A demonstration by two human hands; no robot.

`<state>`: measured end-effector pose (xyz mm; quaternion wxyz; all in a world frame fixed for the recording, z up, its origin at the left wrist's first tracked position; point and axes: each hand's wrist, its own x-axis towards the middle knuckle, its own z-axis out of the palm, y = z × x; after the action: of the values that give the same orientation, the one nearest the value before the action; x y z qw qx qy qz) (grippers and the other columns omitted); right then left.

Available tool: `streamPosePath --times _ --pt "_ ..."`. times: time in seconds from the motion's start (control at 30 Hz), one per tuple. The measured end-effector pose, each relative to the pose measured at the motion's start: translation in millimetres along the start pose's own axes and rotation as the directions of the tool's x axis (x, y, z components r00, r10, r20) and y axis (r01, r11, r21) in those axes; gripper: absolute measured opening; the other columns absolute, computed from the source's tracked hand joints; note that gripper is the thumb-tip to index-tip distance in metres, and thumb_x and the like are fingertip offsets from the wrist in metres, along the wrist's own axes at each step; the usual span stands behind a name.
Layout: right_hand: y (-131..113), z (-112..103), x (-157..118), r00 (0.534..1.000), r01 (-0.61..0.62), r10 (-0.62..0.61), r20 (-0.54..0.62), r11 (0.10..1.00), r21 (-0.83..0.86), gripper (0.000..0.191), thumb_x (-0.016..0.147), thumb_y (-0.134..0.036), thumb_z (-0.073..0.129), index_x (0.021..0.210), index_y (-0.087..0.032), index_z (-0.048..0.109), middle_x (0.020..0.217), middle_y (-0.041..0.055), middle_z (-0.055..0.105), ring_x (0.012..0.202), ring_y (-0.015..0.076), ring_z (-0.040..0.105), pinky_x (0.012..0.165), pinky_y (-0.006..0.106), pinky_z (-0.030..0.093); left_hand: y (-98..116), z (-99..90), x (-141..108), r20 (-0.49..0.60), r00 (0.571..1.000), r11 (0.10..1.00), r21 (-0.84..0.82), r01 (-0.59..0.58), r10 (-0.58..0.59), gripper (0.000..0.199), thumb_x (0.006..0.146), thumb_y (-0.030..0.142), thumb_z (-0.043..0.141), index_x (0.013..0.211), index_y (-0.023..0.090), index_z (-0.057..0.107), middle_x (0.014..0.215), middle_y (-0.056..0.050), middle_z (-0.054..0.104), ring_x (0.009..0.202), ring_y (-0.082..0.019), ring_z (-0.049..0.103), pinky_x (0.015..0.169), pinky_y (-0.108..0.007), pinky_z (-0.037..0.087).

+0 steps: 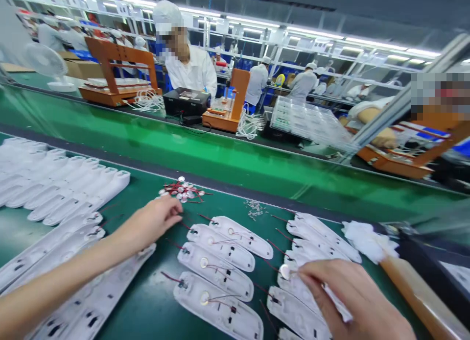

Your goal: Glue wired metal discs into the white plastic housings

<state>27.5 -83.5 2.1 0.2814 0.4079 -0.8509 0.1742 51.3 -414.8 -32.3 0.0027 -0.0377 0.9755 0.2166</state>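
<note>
Right hand (352, 296), lower right of frame: thumb and forefinger nearly closed, pinching a disc (285, 271) over the right-hand shells (299, 308). Left hand (159, 220), left of centre: fingers loosely curled beside the pile (183, 189); any grip, cannot tell.

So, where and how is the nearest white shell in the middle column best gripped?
Probably by its two long rims, from above, toward the right end: the shell lies open side up, with red wire trailing off its left end and a disc inside.
</note>
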Motion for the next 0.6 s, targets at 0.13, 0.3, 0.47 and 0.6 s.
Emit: streamPosePath --times 0.13,0.3,0.47,0.6 --pt "39.0 -19.9 -21.9 0.997 -0.004 0.019 0.076 0.982 -0.187 0.01 0.09 -0.024 0.046 0.084 -0.02 0.053 0.085 0.0019 0.057 0.079 0.0141 0.053 0.074 0.029 0.038 -24.0 3.6 16.2 -0.016 1.0 1.0 0.011 0.01 -0.01 0.016 0.08 0.023 0.04 0.075 0.02 0.055 0.073 0.0 0.058 0.066 -0.015 0.054 0.064 -0.024 0.039" --pt "38.4 -15.0 -56.8 0.972 -0.171 0.192 0.137 0.974 -0.149 0.008 0.088 -0.018 0.048 0.081 -0.02 0.053 0.1 0.0039 0.052 0.092 0.0179 0.046 0.076 0.032 0.037 -31.1 2.3 23.1 0.041 0.993 0.994 -0.013 0.112 -0.111 0.014 0.077 0.026 0.042 0.07 0.02 0.052 0.058 0.004 0.056 0.058 -0.015 0.053 0.058 -0.02 0.035" --pt "25.2 -7.9 -70.9 0.95 -0.257 0.266 0.163 0.964 -0.072 0.008 0.083 -0.014 0.053 0.081 -0.021 0.056 0.104 0.002 0.052 0.098 0.0193 0.044 0.079 0.033 0.037 -39.8 -13.6 32.3 0.062 0.979 0.977 -0.078 0.2 -0.195 0.032 0.073 0.05 0.05 0.079 0.02 0.057 0.077 0.001 0.066 0.076 -0.018 0.059 0.069 -0.022 0.038" --pt "24.7 1.7 -75.8 0.947 -0.287 0.291 0.132 0.957 -0.053 0.01 0.083 -0.013 0.053 0.079 -0.021 0.057 0.103 0.0009 0.054 0.098 0.0196 0.044 0.079 0.033 0.035 -47.0 -20.4 35.9 0.157 0.95 0.937 -0.182 0.298 -0.271 0.062 0.067 0.076 0.046 0.089 0.019 0.061 0.086 -0.001 0.069 0.084 -0.021 0.06 0.073 -0.024 0.042"
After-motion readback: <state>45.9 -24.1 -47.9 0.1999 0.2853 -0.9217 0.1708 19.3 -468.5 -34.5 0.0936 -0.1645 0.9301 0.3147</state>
